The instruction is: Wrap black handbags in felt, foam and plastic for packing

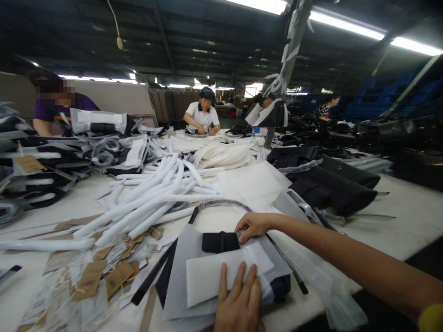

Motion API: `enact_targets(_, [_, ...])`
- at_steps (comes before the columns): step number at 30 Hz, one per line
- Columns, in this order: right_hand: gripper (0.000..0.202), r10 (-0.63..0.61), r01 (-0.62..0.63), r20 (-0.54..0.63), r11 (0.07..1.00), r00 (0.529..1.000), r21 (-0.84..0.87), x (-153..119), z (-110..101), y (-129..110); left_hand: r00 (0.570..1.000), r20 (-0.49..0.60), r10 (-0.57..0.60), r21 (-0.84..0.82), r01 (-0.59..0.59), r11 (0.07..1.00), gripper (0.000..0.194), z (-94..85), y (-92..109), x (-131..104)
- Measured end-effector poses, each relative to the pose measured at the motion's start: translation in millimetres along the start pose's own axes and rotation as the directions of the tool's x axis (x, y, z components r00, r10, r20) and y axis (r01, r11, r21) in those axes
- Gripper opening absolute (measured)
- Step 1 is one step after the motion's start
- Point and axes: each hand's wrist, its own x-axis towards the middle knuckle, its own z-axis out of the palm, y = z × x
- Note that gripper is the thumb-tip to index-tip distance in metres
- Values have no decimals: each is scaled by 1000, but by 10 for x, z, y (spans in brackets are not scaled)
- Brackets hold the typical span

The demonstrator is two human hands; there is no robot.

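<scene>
A black handbag (281, 285) lies in front of me, mostly covered by translucent white tissue paper (178, 276). Its dark strap (224, 202) arches out behind it. On top rests a white foam sheet (204, 279), just below the bag's black closure tab (212, 242). My left hand (238, 299) lies on the foam with its fingers spread. Coming in from the right, my right hand (254, 226) has its fingers curled in a pinch beside the tab's right end, at the paper's edge; what is between the fingertips is too small to make out.
White foam tubes (155, 198) are heaped behind and left of the bag. Brown cardboard tags (89, 279) in clear bags lie at left. Black bags (321, 184) are piled at right, near a post (294, 46). A person (204, 113) works across the table; others are farther off.
</scene>
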Motion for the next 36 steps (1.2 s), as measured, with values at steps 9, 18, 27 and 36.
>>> enact_targets(9, [33,-206,131,-572,977,794,-170,-1132,910,-450,963,261,61,-89,-39,995,53,-503,-25,184])
enact_targets(18, [72,-385,59,-606,872,696,-487,-1278,1484,-295,908,343,239,105,-290,951,50,-1024,-643,35])
enact_targets(27, [68,-439,7,-628,823,643,-569,-1240,1582,-240,789,601,128,104,-236,966,110,-1216,-862,130])
enact_targets(36, [56,-439,-27,-639,811,631,-584,-1214,1604,-210,732,675,90,16,-137,990,88,-1143,-976,152])
